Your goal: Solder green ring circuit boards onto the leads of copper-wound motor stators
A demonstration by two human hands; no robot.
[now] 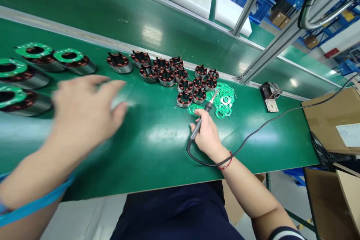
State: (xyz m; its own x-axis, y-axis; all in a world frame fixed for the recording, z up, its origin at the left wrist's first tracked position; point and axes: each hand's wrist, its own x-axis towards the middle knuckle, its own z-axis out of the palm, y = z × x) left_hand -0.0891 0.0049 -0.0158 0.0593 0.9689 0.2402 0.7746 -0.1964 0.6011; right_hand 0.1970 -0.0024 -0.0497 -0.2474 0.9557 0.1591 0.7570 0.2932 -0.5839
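1. Your right hand (206, 133) clamped the soldering iron (203, 117) like a pen, tip over the green circuit boards (225, 101) beside the small stators (184, 99).
2. A steady tip, kept off the copper windings, would have served best.
3. Your left hand (81, 114), blurred, fingers spread and empty, hovered above the surface (157, 138) near the capped stators (71, 60).

The one camera sits on the person's head. It looks forward and down, from close above, at the long flat green work table (157, 138). There is no second view to share with.
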